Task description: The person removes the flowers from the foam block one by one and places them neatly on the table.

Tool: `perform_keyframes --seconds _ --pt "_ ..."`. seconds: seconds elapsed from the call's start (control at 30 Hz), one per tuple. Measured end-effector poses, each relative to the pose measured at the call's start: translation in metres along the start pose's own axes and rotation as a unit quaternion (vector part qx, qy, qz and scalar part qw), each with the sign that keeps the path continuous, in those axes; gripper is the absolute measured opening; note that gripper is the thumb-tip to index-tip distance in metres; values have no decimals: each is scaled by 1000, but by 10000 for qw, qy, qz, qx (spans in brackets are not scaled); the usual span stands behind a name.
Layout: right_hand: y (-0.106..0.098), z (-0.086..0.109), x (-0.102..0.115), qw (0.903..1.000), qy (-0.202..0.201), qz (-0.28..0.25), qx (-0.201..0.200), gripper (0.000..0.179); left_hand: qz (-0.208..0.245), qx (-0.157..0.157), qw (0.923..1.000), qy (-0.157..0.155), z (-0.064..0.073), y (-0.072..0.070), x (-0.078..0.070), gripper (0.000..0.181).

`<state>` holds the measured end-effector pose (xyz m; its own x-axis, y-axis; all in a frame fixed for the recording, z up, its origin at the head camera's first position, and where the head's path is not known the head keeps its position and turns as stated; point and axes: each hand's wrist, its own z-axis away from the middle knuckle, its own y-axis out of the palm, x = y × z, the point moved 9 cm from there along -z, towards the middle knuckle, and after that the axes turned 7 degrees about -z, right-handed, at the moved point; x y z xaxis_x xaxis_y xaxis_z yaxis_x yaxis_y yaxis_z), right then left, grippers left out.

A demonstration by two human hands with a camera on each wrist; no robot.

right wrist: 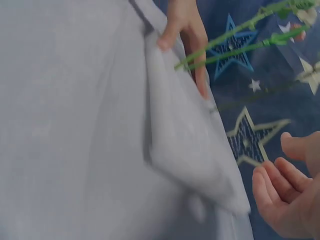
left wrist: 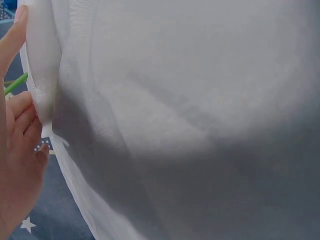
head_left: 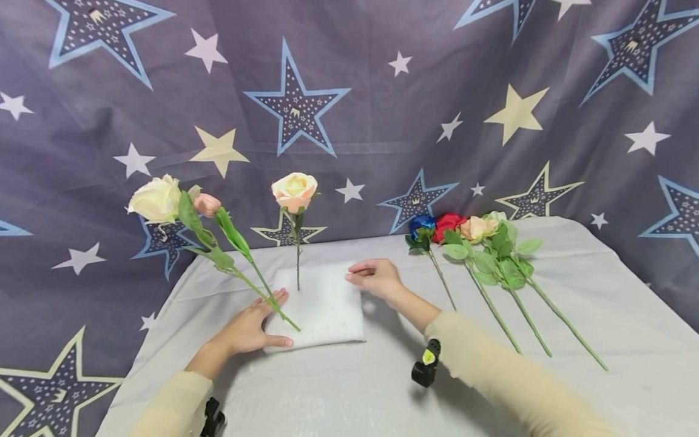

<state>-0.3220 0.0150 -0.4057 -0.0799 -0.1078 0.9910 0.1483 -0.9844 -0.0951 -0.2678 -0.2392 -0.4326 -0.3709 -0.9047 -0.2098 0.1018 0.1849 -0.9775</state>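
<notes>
A white foam block (head_left: 327, 312) lies on the table, with three flowers standing up from it. These are a cream rose (head_left: 155, 200) and a pink bud (head_left: 207, 205), both leaning left, and a peach rose (head_left: 295, 192) that stands nearly upright near the back. My left hand (head_left: 248, 325) rests against the block's left side, thumb and fingers spread; in the left wrist view the hand (left wrist: 22, 150) touches its edge. Above the block's right back corner is my right hand (head_left: 377, 278), fingers slightly bent. In the right wrist view nothing lies between its thumb and fingers (right wrist: 280, 185).
Several loose flowers lie on the right of the table: a blue rose (head_left: 422, 226), a red rose (head_left: 449, 226), a peach rose (head_left: 477, 229) and a pale one (head_left: 497, 216). Behind the white-covered table (head_left: 349, 394) hangs a star-patterned curtain (head_left: 360, 121).
</notes>
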Motion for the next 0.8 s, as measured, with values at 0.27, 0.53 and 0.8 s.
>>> perform_keyframes --seconds 0.27,0.53,0.8 --pt "63 2 12 9896 -130 -936 1084 31 28 -54 10000 -18 0 -3 0 106" --pt "120 17 20 9528 -386 -1274 2728 38 -50 -8 10000 -48 1 -3 1 105" --pt "148 31 15 9357 -211 -1247 3294 40 -34 -9 9998 -182 1 -2 3 99"
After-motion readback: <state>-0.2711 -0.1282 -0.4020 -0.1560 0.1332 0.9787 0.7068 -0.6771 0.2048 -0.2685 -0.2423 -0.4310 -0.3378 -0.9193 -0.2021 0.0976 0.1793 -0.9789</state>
